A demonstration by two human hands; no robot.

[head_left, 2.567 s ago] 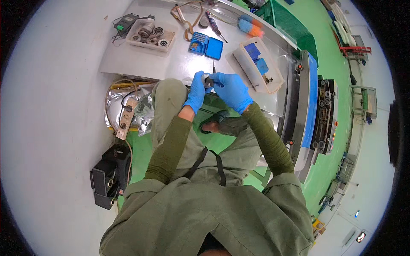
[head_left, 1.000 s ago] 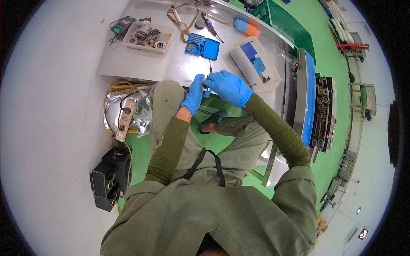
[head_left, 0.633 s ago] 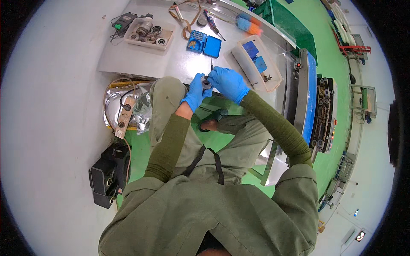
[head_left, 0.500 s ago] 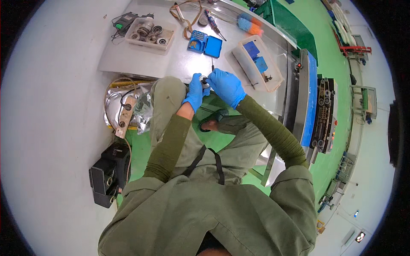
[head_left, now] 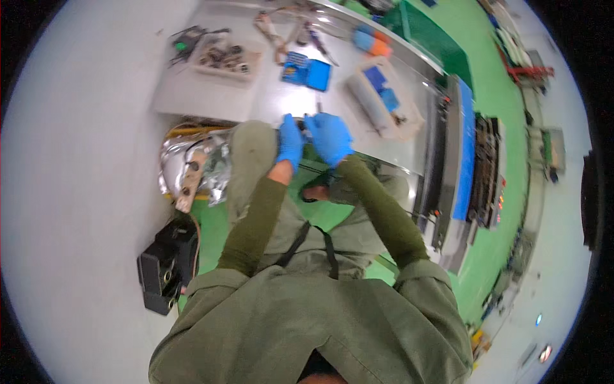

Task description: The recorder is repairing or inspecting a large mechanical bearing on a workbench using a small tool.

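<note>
Both of my blue-gloved hands meet over the front edge of the metal table. My left hand (head_left: 291,142) is closed on a small, round, dark metal part (head_left: 301,124), mostly covered by the fingers. Right against it, the fingers of my right hand (head_left: 330,137) are pinched together at the part; whatever they grip is hidden and blurred. Just beyond them a thin tool with a dark end (head_left: 320,106) lies on the tabletop. Farther back lies an opened blue case (head_left: 318,75) with small pieces in one half.
A clear tub of bearings (head_left: 220,59) stands at the back left, and a plastic box with blue packets (head_left: 364,96) at the right. A screwdriver (head_left: 318,42) and a blue-orange duster (head_left: 372,42) lie behind. A power strip (head_left: 190,182) is at the lower left.
My right hand has drawn slightly nearer and its forearm has swung inward to the left. My left hand stays around the metal part. The view has shifted a little and blurred.
</note>
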